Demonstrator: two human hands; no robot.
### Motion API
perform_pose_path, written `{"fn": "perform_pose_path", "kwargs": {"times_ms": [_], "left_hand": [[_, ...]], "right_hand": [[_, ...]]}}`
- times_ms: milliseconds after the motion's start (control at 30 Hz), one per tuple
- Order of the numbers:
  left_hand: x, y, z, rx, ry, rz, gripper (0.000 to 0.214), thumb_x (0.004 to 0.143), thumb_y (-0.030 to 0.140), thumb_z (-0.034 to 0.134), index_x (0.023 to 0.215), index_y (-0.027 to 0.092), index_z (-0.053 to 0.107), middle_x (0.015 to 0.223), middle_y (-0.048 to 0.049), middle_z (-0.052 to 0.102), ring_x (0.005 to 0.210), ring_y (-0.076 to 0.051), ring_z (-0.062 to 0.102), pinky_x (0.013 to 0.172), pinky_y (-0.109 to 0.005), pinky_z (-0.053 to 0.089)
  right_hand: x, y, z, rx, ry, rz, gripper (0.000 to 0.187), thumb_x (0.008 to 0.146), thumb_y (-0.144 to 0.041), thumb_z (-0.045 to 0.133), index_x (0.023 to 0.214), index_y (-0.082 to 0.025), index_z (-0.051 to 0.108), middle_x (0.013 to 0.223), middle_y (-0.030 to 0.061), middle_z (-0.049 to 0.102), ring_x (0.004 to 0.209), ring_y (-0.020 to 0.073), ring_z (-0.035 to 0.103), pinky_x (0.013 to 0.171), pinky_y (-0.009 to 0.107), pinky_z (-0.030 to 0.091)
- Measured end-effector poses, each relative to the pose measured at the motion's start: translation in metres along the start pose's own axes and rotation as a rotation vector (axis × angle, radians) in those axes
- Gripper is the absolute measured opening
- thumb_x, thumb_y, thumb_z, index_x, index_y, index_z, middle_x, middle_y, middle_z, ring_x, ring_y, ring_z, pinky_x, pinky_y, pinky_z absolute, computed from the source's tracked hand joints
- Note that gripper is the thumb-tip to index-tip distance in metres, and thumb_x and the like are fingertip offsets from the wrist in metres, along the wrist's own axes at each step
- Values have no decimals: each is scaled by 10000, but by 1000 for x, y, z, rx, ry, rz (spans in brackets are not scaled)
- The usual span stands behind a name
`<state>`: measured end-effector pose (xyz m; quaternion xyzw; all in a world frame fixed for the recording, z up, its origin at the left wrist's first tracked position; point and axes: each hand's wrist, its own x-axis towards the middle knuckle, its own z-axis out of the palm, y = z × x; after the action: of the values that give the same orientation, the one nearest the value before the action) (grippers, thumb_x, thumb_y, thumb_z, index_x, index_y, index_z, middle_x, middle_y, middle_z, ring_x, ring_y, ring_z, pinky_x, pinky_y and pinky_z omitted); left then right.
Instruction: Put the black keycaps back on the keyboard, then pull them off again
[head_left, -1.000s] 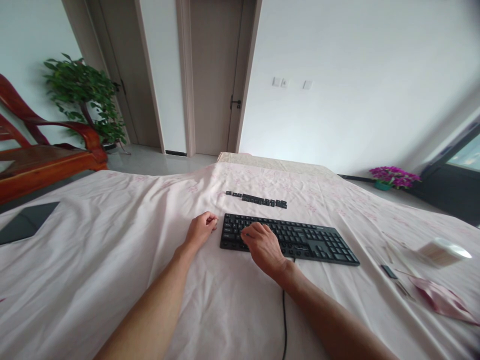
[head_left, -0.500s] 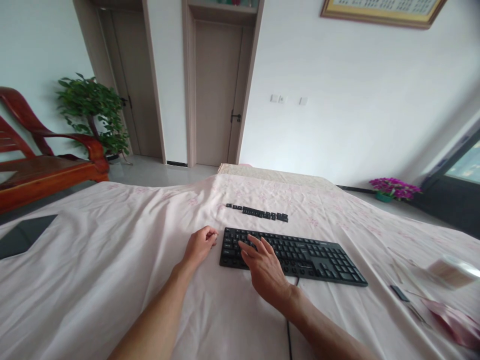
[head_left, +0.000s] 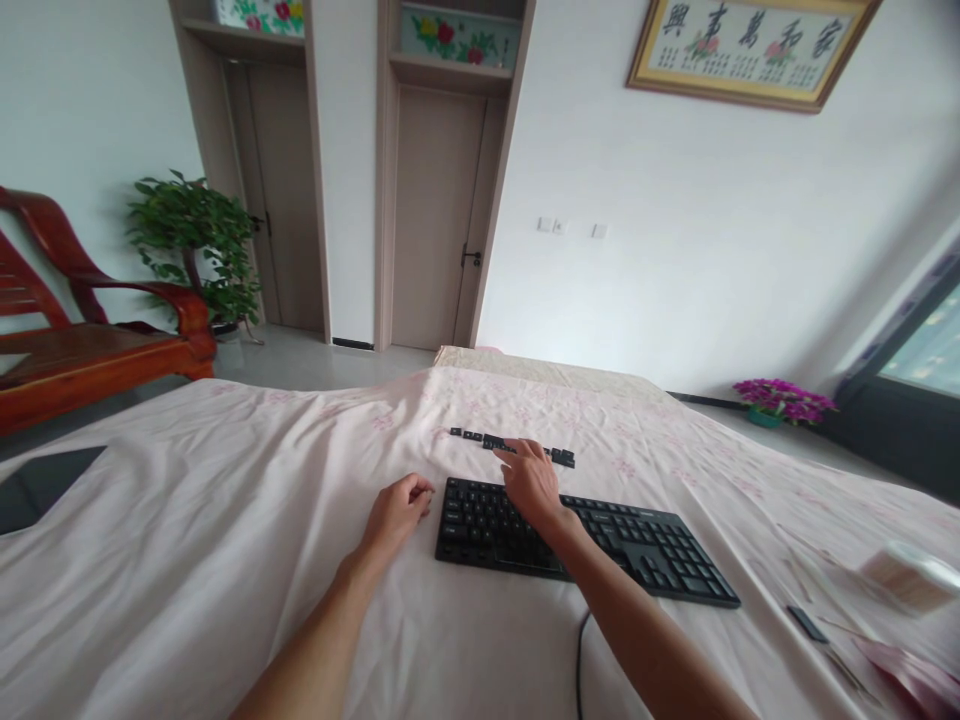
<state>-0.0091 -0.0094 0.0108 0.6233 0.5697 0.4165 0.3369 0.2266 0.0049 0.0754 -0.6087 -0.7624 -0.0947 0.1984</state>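
Note:
A black keyboard (head_left: 645, 550) lies on the pale cloth, with several sockets along its near row showing no caps. Beyond its far edge, loose black keycaps (head_left: 566, 458) are laid out in rows. My right hand (head_left: 532, 482) reaches across the keyboard, its fingers stretched out over these keycaps and hiding some of them. Whether the fingertips touch any cap I cannot tell. Just left of the keyboard, my left hand (head_left: 399, 510) rests on the cloth with curled fingers pressed together; what they hold, if anything, is hidden.
On the right lie a clear round tub of thin sticks (head_left: 911, 575), a small dark-handled tool (head_left: 807, 623) and a pink cloth (head_left: 911, 675). A dark flat panel (head_left: 45, 488) is at the left. The keyboard's cable (head_left: 580, 660) runs toward me.
My right hand has moved away from me, from above the keyboard's keys to the loose keycaps. My left hand stays beside the keyboard. The view has tilted up a little.

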Motion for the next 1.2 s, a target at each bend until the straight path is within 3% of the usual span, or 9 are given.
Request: {"fn": "perform_pose_path", "kwargs": {"times_ms": [100,233,433,800,1033,1200], "left_hand": [[2,-2,2,17,8,-6,162,781,288,529,847,199,647,742,-15,704,637,-137,653,593,-207,448],[3,-3,2,12,4,14,173,784,293,522,854,192,643,768,-19,710,645,-135,650,608,-205,453],[3,-2,2,0,-5,-7,179,788,286,518,864,186,645,757,-20,706,638,-128,650,603,-198,451],[4,-3,2,14,-5,-19,162,795,289,526,859,196,642,762,-10,705,632,-118,654,579,-183,444],[3,0,1,22,-2,-14,161,793,265,525,872,195,648,748,-12,704,637,-117,654,595,-189,446],[4,-4,3,19,-2,-29,162,794,286,528,866,200,644,737,-7,700,636,-125,658,574,-192,440]], "right_hand": [[24,9,20,-98,-57,38,386,829,-186,539,1192,-269,639,1361,67,504,1247,265,368,956,380,348],[45,10,41,-183,-60,-20,370,871,-166,456,1176,-261,642,1398,69,459,1276,257,317,964,373,309],[63,8,53,-229,-90,-88,325,877,-147,430,1030,-204,712,1367,95,488,1264,266,309,966,368,271],[77,5,50,-209,-146,-125,270,886,-108,451,859,-159,715,1009,128,649,1052,234,447,860,332,298],[67,2,34,-142,-224,-68,194,872,-214,538,892,-217,730,1026,76,675,1031,205,534,859,299,318],[62,1,32,-100,-344,30,174,808,-237,600,887,-278,750,954,37,714,888,194,634,715,257,386]]}}
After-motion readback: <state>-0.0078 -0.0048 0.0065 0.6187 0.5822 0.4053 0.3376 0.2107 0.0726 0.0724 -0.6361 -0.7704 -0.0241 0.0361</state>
